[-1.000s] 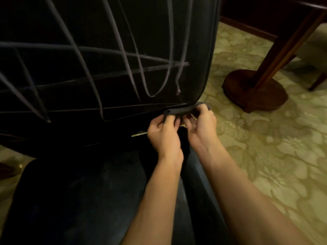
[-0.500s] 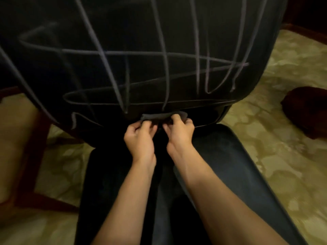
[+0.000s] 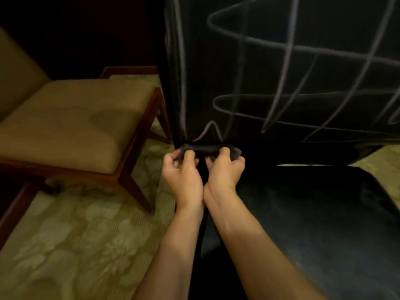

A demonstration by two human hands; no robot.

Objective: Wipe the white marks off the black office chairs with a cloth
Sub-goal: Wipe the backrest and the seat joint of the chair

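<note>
Both hands low at the bottom left corner of the black chair's backrest (image 3: 281, 72), side by side, wrists nearly touching. Left hand (image 3: 184, 172) and right hand (image 3: 224, 169) each grip a dark cloth (image 3: 207, 149); fingers (image 3: 225, 151) curled over its top edge, the cloth bunched and stretched in a short band between the two fists. Cloth sits right at the lower edge of the backrest, just under a small peaked white mark (image 3: 208, 132); whether it presses on the surface or only hangs in front of it cannot be told in this dim light. Backrest is upright and fills the upper right of the view. White marks all over it: long loops running across, several slanted strokes crossing them, and one near-vertical line (image 3: 183, 72) down the left edge. Black seat (image 3: 324, 213) of the same chair lies below and to the right of the hands, glossy, no marks made out on it. Forearms come up from the bottom edge, the right one over the seat's left side. To the left, well apart from the hands, a second chair (image 3: 75, 126) with a tan cushion and dark red-brown wooden frame; its near leg angles down onto the carpet. Carpet (image 3: 75, 245) is pale green with a leafy pattern, showing between the two chairs and again at the far right beyond the seat.
</note>
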